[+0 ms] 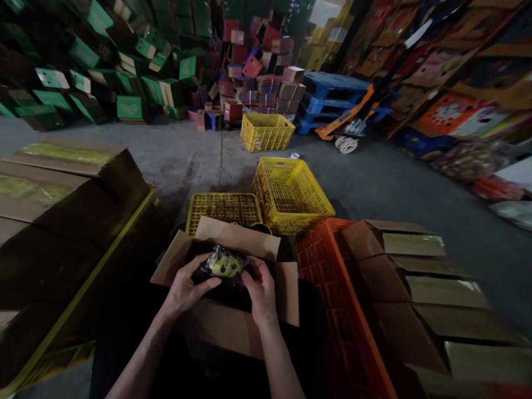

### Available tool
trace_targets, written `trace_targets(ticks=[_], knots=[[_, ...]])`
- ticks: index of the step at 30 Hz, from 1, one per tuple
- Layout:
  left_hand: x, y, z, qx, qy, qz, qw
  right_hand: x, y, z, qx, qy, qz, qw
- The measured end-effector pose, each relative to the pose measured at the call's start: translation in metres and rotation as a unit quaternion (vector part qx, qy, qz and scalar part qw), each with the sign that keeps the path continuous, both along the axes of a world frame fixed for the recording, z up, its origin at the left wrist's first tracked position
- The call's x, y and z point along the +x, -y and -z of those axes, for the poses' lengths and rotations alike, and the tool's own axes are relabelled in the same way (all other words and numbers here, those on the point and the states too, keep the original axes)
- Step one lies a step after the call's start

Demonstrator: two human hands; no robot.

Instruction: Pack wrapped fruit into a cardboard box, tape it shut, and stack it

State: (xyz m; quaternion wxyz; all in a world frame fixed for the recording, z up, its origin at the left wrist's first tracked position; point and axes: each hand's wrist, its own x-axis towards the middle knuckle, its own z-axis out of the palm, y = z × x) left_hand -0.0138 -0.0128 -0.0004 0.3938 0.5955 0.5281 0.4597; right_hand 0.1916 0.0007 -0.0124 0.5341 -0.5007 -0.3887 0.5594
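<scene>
Over an opened cardboard box (224, 327), a rounded yellow object with dark spots (225, 264), wrapped in clear plastic, is held between both hands. I cannot make out exactly what kind of thing it is. My left hand (185, 289) grips its left end, fingers behind and thumb along the lower front. At the other end, my right hand (261, 291) pinches the wrapping with bent fingers. The box's flaps are folded outward, and its inside is too dark to see into.
Taped cartons (54, 188) are stacked on the left, and more cartons (399, 282) fill an orange crate (332, 277) on the right. Yellow crates (291, 213) stand ahead. Farther back are an orange pallet jack (349, 119), blue pallets (332, 91) and heaped green boxes (129, 108).
</scene>
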Motion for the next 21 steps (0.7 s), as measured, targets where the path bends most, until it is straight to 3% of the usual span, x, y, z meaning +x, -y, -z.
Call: trace_targets(ticks=[5, 9, 16, 19, 21], knots=[[-0.001, -0.001, 0.000, 0.037, -0.005, 0.001, 0.999, -0.003, 0.002, -0.006, -0.007, 0.014, -0.070, 0.997], [0.000, 0.001, 0.002, 0.008, 0.034, 0.011, 0.999, -0.004, 0.004, -0.010, 0.003, 0.068, -0.108, 0.992], [-0.001, 0.002, 0.006, -0.021, 0.133, -0.050, 0.990, -0.007, 0.004, -0.002, 0.034, 0.092, -0.141, 0.985], [-0.001, 0.000, 0.004, -0.015, 0.161, -0.073, 0.984, -0.005, 0.003, 0.002, 0.055, 0.169, -0.134, 0.975], [0.000, -0.001, 0.001, -0.009, 0.171, -0.088, 0.981, -0.006, 0.003, 0.002, 0.076, 0.260, -0.152, 0.950]])
